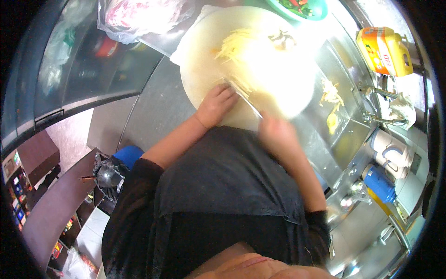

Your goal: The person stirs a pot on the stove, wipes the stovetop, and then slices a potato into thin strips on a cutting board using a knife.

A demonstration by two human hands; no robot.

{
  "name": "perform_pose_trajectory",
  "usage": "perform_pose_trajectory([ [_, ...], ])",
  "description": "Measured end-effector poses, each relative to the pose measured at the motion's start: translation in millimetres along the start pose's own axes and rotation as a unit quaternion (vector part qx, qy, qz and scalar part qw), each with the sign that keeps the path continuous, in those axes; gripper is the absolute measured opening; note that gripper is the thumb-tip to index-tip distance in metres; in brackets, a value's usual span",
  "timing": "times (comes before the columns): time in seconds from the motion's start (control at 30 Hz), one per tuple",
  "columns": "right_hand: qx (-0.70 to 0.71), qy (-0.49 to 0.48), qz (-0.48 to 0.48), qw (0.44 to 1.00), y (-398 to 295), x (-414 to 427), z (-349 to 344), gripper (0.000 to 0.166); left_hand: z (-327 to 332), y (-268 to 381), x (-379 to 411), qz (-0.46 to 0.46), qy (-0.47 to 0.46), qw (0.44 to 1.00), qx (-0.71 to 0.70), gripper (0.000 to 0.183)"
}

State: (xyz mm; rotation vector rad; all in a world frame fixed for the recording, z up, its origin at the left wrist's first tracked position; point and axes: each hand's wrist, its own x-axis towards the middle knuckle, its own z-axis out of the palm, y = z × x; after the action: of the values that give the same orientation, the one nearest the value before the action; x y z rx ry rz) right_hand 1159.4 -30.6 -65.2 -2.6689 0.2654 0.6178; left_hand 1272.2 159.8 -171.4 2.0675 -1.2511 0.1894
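Note:
A round white cutting board [198,78] lies before me on a metal counter, its right side washed out by glare. My right hand [280,134], blurred, grips a kitchen knife [248,102] whose blade points away to the left. Against the blade rest the bent fingers of my left hand [217,104]; whatever is under them is hidden. Thin pale-yellow vegetable strips [244,87] lie just beyond the blade. Farther back spreads a larger heap of yellow shreds [235,43]. Some dark pieces [282,37] sit near the board's far right edge.
A clear plastic bag of pinkish meat [139,15] is at the back left. Green and red peppers [298,5] fill a green bowl [322,12]. On the right, a metal sink [318,134] holds peelings [330,92], near faucets [386,120] and a yellow jug [385,52].

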Motion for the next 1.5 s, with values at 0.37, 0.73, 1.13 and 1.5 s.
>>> perform_pose_trajectory([
  [0.37, -0.047, -0.021, -0.020, 0.998, 2, 1, 6, 0.035, -1, 0, -14, -0.042, -0.010, 0.999, -0.008, 0.036],
  [0.73, -0.029, -0.010, 0.010, 0.999, -7, 2, 16, 0.036, 4, -3, -20, -0.046, -0.024, 0.999, 0.007, 0.030],
  [1.13, -0.075, 0.050, -0.058, 0.994, -2, -8, 14, 0.034, 3, 0, -16, -0.025, 0.007, 1.000, 0.004, 0.024],
  [1.5, -0.049, 0.027, -0.018, 0.998, -4, -4, 15, 0.031, -1, 2, -14, -0.026, 0.015, 1.000, -0.004, 0.027],
])
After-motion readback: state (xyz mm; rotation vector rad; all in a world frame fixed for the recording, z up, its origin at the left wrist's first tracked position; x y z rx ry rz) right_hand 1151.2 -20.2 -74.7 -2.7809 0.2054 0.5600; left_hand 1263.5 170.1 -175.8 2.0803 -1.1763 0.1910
